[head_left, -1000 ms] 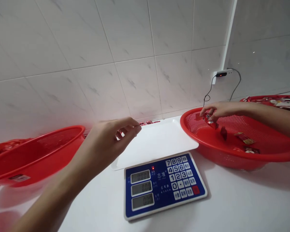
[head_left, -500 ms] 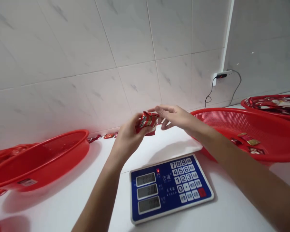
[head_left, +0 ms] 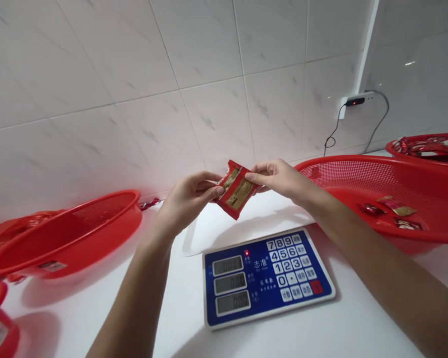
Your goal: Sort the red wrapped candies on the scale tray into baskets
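Observation:
A red and gold snack packet (head_left: 239, 191) is stretched flat between my two hands, tilted, above the scale's white pan (head_left: 199, 231). My left hand (head_left: 188, 199) pinches its left edge between thumb and fingers. On the other edge, my right hand (head_left: 276, 179) has its thumb pressed on the front, with the fingers behind. Below them lies a digital weighing scale (head_left: 261, 298) with a blue panel, three small displays and a number keypad; a red light glows at its top.
A red plastic basket (head_left: 343, 164) on the right holds a few wrapped packets (head_left: 397, 205). Behind it is another red basket (head_left: 390, 146) full of packets. Red basins (head_left: 130, 228) stand on the left. A tiled wall (head_left: 209, 49) with a power socket (head_left: 343, 107) and cables closes off the back.
The packet has turned from bunched in my left hand to spread flat facing me. My right hand has closed onto its right edge. The view has shifted slightly.

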A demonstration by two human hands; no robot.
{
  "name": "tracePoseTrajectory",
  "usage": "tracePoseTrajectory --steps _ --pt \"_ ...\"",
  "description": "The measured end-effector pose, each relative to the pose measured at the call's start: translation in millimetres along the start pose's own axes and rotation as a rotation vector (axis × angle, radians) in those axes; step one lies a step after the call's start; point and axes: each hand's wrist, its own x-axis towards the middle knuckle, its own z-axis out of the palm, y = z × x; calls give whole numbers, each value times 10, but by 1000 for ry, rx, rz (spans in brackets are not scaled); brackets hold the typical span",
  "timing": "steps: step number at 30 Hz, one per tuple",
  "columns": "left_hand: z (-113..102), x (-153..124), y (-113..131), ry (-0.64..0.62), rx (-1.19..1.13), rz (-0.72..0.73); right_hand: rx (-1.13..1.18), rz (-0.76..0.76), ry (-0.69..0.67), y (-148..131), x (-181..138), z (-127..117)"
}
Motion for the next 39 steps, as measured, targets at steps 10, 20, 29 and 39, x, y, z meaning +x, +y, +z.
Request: tracePoseTrajectory --steps 10,20,29,39 --pt "89 -89 86 69 251 71 -19 -112 -37 -8 -45 21" --pt "25 -86 52 9 193 69 30 -61 -32 -36 -64 44" --pt "28 -91 56 19 228 79 62 -40 -51 7 -43 23" --pt "85 -152 170 119 311 117 91 -34 -67 -35 -67 -31"
